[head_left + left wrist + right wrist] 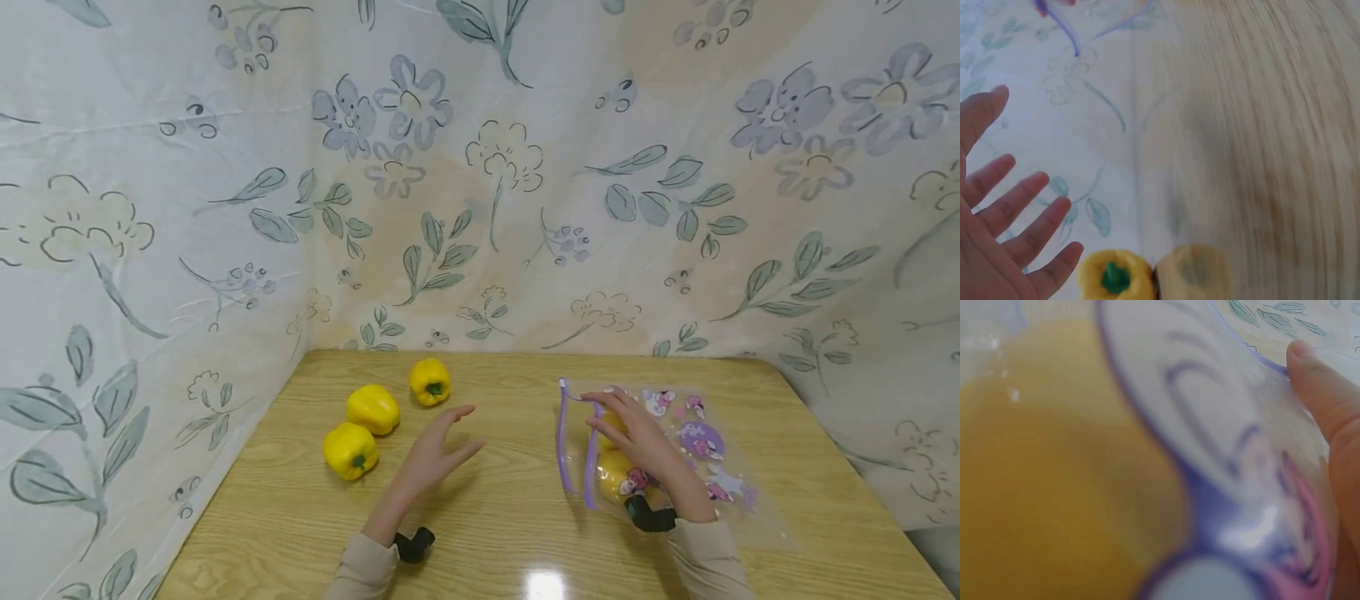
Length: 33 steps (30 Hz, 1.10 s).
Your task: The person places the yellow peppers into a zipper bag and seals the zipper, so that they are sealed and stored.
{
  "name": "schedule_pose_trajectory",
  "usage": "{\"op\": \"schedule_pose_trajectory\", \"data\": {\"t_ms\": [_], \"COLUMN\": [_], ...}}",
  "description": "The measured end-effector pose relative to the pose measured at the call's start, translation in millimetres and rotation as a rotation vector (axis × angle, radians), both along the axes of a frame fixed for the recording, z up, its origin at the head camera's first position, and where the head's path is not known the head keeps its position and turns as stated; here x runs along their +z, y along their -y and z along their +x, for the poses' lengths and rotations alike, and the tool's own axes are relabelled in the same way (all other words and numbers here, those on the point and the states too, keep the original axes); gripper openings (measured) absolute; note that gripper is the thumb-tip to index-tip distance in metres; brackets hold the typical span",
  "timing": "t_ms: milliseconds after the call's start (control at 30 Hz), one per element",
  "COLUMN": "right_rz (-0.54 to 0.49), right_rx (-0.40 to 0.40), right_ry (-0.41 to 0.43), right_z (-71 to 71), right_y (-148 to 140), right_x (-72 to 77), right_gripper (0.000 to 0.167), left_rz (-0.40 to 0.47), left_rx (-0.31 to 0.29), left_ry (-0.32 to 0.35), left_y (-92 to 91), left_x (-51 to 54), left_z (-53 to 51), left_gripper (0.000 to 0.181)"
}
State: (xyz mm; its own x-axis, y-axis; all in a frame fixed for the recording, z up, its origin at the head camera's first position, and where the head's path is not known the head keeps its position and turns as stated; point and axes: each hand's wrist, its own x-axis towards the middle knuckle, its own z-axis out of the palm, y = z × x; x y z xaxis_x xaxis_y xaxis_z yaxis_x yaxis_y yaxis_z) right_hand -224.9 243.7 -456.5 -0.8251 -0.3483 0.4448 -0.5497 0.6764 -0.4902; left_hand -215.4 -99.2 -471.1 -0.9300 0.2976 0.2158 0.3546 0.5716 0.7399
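Three yellow bell peppers [351,451] with green stems lie on the left of the table. My left hand [431,457] hovers to their right, fingers spread and holding nothing. In the left wrist view, a yellow pepper [1116,276] shows below that hand's fingertips. A clear zip bag [701,442] with purple zip strips and cartoon prints lies on the right, its mouth parted toward the left. Inside it are yellow rounded things [613,473], seen through the film. My right hand [637,433] rests over the bag, its extended fingers touching the film near the zip strip.
The wood-grain table [495,508] runs back to a floral cloth [480,208] hung behind and along both sides. Dark wrist mounts [415,546] sit on both wrists. Bare tabletop lies between the peppers and the bag.
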Motion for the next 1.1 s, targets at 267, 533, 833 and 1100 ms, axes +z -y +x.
{"op": "schedule_pose_trajectory", "data": {"t_ms": [267, 533, 833, 1100], "right_rz": [0.019, 0.021, 0.025, 0.025], "right_rx": [0.011, 0.011, 0.018, 0.012], "right_ry": [-0.030, -0.034, -0.053, -0.038], "right_z": [-2.3, -2.7, -2.8, -2.5], "right_y": [2, 4, 3, 2], "right_x": [-2.1, -3.2, -2.5, -2.5], "right_gripper": [0.036, 0.036, 0.036, 0.035], "left_rz": [-0.055, -0.130, -0.148, -0.172], "left_rx": [-0.023, -0.053, -0.043, 0.013], "left_ry": [-0.089, -0.249, -0.398, -0.380], "left_y": [24.2, 53.9, 88.3, 115.4], "left_x": [7.9, 9.4, 14.2, 11.4], "left_z": [13.0, 18.6, 20.1, 21.5], "left_gripper": [0.053, 0.052, 0.053, 0.053]}}
